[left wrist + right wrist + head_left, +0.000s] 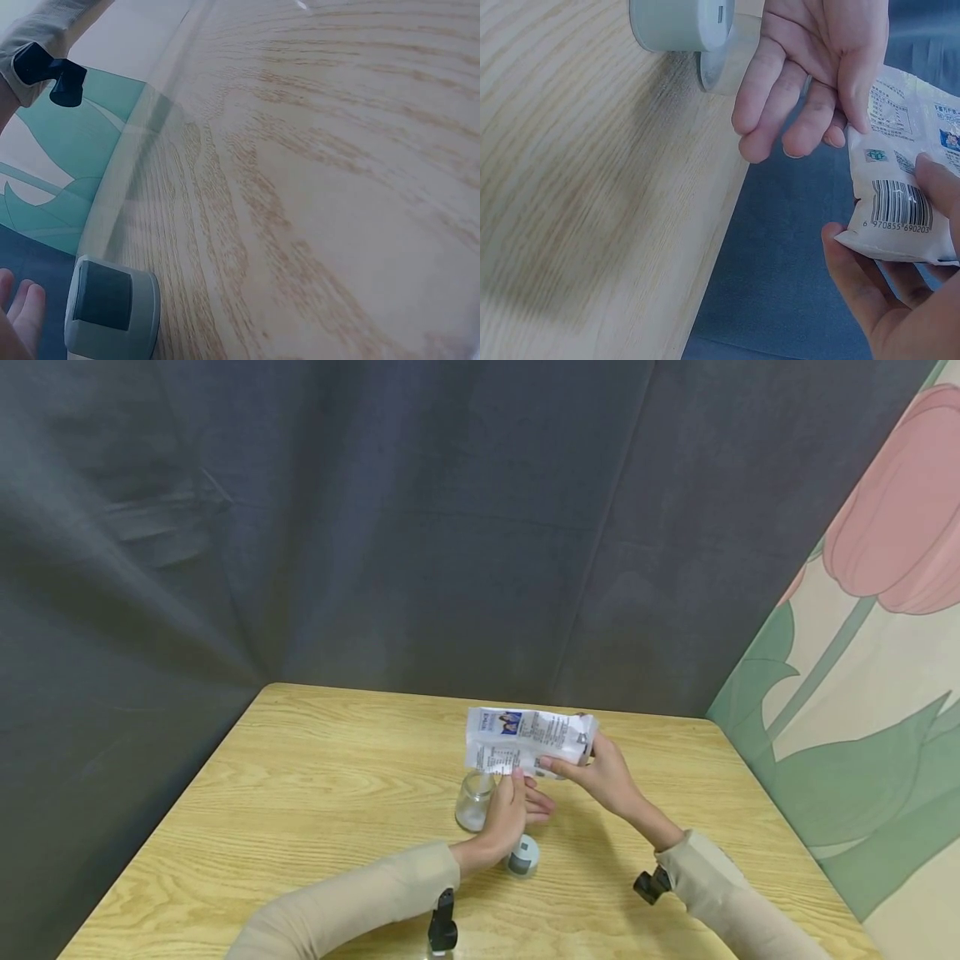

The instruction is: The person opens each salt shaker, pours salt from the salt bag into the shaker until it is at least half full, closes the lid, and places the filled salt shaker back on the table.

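Observation:
A white printed plastic bag [536, 735] lies sideways in the air, its left end over the mouth of a glass jar [471, 810]. Whitish contents show low in the jar. My right hand [611, 781] grips the bag's right end, thumb on the front and fingers behind, near the barcode seen in the right wrist view. Under the bag, my left hand [510, 814] has its thumb against the lower edge; its other fingers [769, 105] extend loosely. Close to the left wrist stands a small pale container [522, 857] with a dark grey patch, also in the left wrist view [112, 307].
The wood-grain table [337, 760] reaches back to a dark curtain [450, 543]. To the right is a wall [847, 693] painted with a tulip. Black wrist mounts [442, 927] hang below both sleeves.

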{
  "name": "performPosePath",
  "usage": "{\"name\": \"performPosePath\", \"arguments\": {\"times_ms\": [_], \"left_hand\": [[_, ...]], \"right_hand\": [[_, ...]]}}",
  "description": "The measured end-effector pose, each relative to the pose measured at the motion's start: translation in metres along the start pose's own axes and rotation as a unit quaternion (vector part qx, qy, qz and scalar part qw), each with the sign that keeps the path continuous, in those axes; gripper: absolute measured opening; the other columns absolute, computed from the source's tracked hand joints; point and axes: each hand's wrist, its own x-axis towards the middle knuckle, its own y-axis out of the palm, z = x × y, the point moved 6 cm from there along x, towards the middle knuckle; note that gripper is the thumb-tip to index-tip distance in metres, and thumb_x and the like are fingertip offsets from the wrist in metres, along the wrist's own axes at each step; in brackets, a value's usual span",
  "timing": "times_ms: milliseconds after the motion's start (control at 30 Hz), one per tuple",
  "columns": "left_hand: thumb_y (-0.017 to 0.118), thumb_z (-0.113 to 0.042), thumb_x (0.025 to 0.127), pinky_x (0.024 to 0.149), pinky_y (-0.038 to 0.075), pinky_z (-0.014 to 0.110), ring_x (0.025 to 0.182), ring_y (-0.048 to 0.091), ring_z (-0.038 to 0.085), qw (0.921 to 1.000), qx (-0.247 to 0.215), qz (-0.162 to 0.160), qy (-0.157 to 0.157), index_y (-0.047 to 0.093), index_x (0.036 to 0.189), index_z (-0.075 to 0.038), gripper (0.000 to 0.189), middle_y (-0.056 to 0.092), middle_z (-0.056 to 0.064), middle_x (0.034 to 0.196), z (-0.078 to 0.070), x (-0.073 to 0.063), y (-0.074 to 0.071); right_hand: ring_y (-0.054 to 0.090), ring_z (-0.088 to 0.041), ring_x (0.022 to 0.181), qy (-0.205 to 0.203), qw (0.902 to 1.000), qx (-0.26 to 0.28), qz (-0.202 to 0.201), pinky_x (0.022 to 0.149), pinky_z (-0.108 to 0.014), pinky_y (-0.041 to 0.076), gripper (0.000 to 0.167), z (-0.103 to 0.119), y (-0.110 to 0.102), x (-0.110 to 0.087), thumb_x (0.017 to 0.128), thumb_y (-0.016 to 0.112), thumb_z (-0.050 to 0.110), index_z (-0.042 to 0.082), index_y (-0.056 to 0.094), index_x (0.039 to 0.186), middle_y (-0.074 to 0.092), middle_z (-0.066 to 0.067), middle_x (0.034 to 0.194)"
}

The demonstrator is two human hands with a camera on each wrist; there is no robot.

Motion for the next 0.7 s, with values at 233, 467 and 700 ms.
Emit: {"name": "performPosePath", "arguments": {"times_ms": [233, 467, 700], "left_hand": [[0.018, -0.016, 0.112, 0.085, 0.058, 0.048, 0.095, 0.064, 0.052, 1.0000, 0.002, 0.001, -0.004, 0.046, 0.106, 0.007, 0.037, 0.065, 0.032, 0.095, 0.002, 0.000, 0.000], [0.019, -0.016, 0.112, 0.083, 0.059, 0.047, 0.095, 0.063, 0.053, 1.0000, 0.005, -0.002, 0.001, 0.046, 0.106, 0.007, 0.036, 0.065, 0.031, 0.094, 0.001, 0.000, 0.001], [0.016, -0.019, 0.112, 0.082, 0.060, 0.045, 0.094, 0.064, 0.052, 1.0000, 0.007, -0.003, -0.003, 0.046, 0.107, 0.006, 0.039, 0.066, 0.030, 0.093, 0.025, 0.012, 0.000]], "right_hand": [[0.065, -0.014, 0.079, 0.003, 1.0000, 0.000, 0.000, 0.060, -0.025, 0.052, 0.043, -0.001, 0.000, -0.001, 0.082, 0.080, 0.000, -0.001, 0.059, 0.119, 0.070, -0.014, 0.105], [0.067, -0.014, 0.083, 0.002, 1.0000, 0.000, 0.000, 0.064, -0.026, 0.055, 0.044, 0.000, -0.001, -0.001, 0.082, 0.080, -0.001, -0.002, 0.058, 0.120, 0.070, -0.015, 0.105], [0.068, -0.016, 0.084, -0.002, 1.0000, -0.001, 0.001, 0.065, -0.027, 0.055, 0.045, 0.000, -0.001, 0.000, 0.081, 0.080, -0.001, -0.001, 0.057, 0.120, 0.071, -0.014, 0.104]]}}
